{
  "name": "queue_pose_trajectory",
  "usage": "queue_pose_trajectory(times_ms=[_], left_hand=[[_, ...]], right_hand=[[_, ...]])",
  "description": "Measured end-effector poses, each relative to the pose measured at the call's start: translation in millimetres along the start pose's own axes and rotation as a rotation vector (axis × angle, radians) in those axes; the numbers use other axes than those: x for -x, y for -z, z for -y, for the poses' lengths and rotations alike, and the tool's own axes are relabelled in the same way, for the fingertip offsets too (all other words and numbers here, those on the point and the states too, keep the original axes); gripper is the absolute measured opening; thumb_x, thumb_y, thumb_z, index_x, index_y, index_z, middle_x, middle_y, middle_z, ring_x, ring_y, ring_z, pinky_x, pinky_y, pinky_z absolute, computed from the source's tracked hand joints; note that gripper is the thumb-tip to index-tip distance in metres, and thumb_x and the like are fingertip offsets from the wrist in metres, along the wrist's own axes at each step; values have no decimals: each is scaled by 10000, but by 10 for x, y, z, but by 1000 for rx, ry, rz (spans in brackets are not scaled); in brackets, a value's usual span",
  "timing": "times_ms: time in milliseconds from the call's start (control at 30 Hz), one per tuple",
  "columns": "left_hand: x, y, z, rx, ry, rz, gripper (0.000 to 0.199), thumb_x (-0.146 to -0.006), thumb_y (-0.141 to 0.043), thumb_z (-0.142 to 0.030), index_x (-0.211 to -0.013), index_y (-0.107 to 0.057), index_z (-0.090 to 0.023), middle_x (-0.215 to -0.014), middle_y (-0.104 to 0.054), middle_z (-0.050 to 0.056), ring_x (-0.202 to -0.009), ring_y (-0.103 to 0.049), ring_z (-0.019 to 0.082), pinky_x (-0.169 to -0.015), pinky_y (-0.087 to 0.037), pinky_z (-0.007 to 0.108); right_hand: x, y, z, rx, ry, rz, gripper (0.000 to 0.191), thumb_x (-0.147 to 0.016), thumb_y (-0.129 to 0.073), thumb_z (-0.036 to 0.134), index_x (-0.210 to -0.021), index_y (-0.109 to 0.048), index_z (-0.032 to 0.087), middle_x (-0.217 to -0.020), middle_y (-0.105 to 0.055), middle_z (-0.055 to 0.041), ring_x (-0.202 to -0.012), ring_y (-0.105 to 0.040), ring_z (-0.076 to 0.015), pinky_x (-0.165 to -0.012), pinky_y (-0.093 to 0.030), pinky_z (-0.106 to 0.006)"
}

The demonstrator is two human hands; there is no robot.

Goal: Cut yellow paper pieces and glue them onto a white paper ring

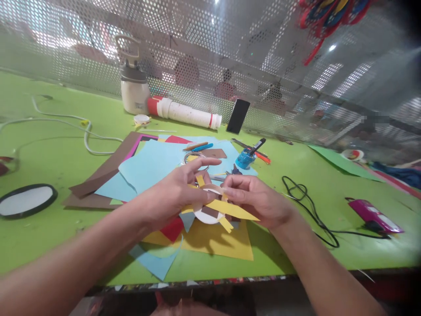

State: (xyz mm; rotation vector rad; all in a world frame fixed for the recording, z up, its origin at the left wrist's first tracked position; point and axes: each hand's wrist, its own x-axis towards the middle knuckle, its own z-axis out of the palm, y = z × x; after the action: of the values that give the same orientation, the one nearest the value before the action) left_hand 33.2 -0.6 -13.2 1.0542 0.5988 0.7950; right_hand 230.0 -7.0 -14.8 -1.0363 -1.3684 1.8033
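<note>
Over the middle of the table, a round white paper disc (208,217) with yellow strips sticking out around it and brown patches on its face is held up between both hands. My left hand (179,188) has its thumb on the disc's left side, and its index finger stretches out above. My right hand (255,197) pinches the disc's upper right edge, with its fingertips partly hidden. A pointed yellow paper piece (235,209) lies across the disc beneath the right thumb. Below are a yellow sheet (217,243), a red scrap (173,229) and a light blue offcut (158,262).
Light blue sheets (154,158) and brown card (101,169) lie behind the hands. A blue glue pot (245,159) holds a brush. A purple power strip (375,216) with a black cable is at right, an oval mirror (28,201) at left. Behind stand a bottle (134,92) and phone (238,116).
</note>
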Motion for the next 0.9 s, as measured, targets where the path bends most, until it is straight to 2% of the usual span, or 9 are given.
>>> queue_pose_trajectory(times_ms=[233, 400, 533, 633, 767, 900], left_hand=[[-8, 43, -14, 7, -7, 44, 572, -730, -691, -99, -1260, -527, -238, -754, -511, -36, -613, -601, 131, -643, -596, 370], [-19, 66, -24, 61, -18, 110, 607, -715, -708, -105, -1273, -506, -228, -749, -536, -36, -595, -613, 135, -613, -563, 322], [1, 46, -70, 57, -17, 71, 577, -708, -701, -87, -1243, -535, -228, -755, -538, -34, -616, -604, 125, -623, -555, 300], [16, 36, -95, -9, -20, 36, 581, -703, -701, -87, -1242, -540, -234, -773, -539, -26, -622, -595, 128, -633, -570, 329], [3, 71, -69, -161, 16, 45, 614, -697, -711, -111, -1269, -516, -224, -789, -556, -7, -658, -613, 148, -613, -564, 306], [-24, 128, -26, -271, 61, 119, 670, -693, -695, -95, -1312, -489, -247, -776, -590, -9, -688, -637, 153, -604, -546, 267]], right_hand=[[-21, -47, -24, -119, -20, 90, 330, -730, -775, 411, -703, -592, 138, -585, -599, 27, -490, -592, -89, -474, -487, -204], [-40, -100, -64, -138, 7, 95, 394, -692, -782, 486, -697, -583, 146, -606, -607, 24, -519, -592, -87, -501, -490, -205], [-27, -106, -56, -138, 32, 99, 424, -685, -755, 555, -746, -607, 162, -633, -620, 13, -547, -596, -110, -521, -484, -232], [-18, -65, -27, -132, 68, 39, 440, -748, -664, 616, -787, -634, 178, -690, -640, -8, -621, -609, -129, -578, -489, -253], [1, 13, 17, 91, 173, -72, 465, -787, -610, 628, -800, -664, 166, -795, -635, -32, -721, -587, -129, -687, -474, -266], [33, 13, 24, 292, 73, -42, 382, -729, -736, 517, -754, -656, 145, -695, -607, -4, -652, -543, -108, -632, -432, -247]])
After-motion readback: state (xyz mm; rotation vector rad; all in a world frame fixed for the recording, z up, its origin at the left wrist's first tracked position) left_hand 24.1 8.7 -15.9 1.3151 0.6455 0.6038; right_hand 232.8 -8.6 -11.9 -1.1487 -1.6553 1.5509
